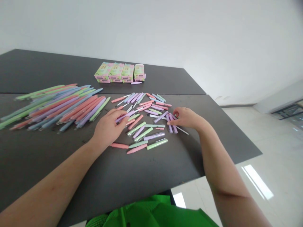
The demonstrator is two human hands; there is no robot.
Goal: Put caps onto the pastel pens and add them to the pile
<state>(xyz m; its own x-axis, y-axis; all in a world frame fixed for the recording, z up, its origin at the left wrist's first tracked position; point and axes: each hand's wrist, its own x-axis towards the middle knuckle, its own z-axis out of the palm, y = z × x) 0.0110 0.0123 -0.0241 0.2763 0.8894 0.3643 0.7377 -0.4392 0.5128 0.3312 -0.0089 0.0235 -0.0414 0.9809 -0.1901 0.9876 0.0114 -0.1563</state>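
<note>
My left hand (pixel 109 125) is closed, with a purple pen barrel (pixel 125 116) between thumb and fingers; a thin white refill seems to stick out of its far end. My right hand (pixel 187 117) is bent down at the right edge of the loose parts, thumb and fingertips closing around a purple pen piece beside other purple pen caps (pixel 169 123). Between the hands lie scattered pen parts: a green barrel (pixel 145 134), a clear-ended purple cap (pixel 154 136), a pink barrel (pixel 137 148) and a white refill (pixel 182 130).
A large heap of long pens (pixel 68 107) in green, red, blue and purple lies on the left of the dark table (pixel 132 176). Several pink-and-green boxes (pixel 115 73) stand in a row farther back, a purple pen part (pixel 136 83) before them. A white wall (pixel 151 31) rises behind.
</note>
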